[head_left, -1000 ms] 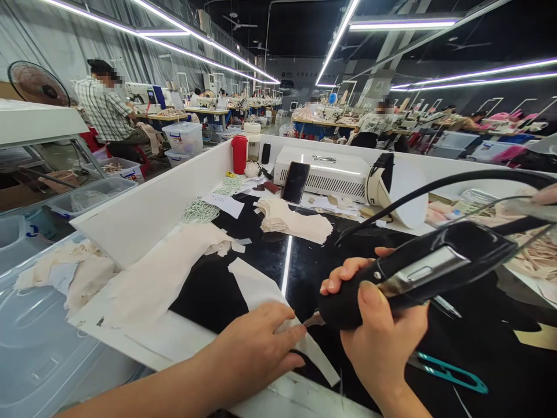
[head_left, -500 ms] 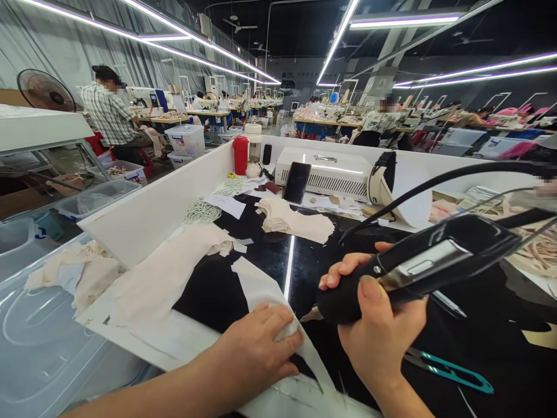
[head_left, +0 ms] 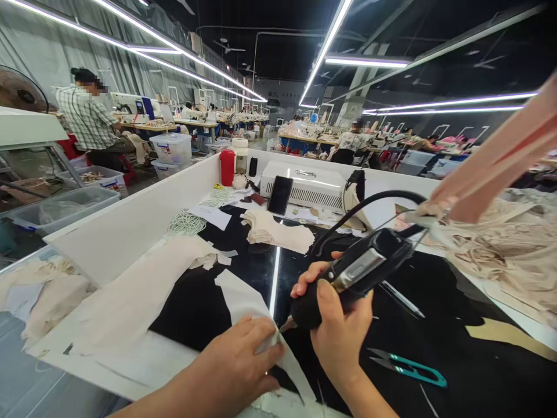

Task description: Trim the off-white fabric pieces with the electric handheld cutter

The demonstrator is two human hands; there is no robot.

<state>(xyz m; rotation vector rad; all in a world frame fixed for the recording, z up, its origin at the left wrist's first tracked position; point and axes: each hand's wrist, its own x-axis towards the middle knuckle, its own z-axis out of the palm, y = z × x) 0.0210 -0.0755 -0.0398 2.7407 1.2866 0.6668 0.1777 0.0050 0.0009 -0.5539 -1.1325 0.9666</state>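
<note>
My left hand bears down on a pale fabric piece, its bent fingers gripping the cloth near its right edge. A narrow end of this fabric runs out below my fingers toward the table's front edge. In my right hand is a black corded hand tool with a silver panel, my fingers wrapped round its thick front end. Its small tip points left, close to the fabric edge by my left fingers; whether they touch I cannot tell. Teal-handled thread snips and a pen lie to the right.
A stack of cut pale pieces lies behind my hands, a larger pale pile to the left. Farther back stand a phone, a white vented box and a red bottle. Pink cloth rises at the right above heaped strips.
The view has turned to the right, so the table and both hands appear farther left. Blurred pink cloth has come up at the right. My hands keep the same hold.
</note>
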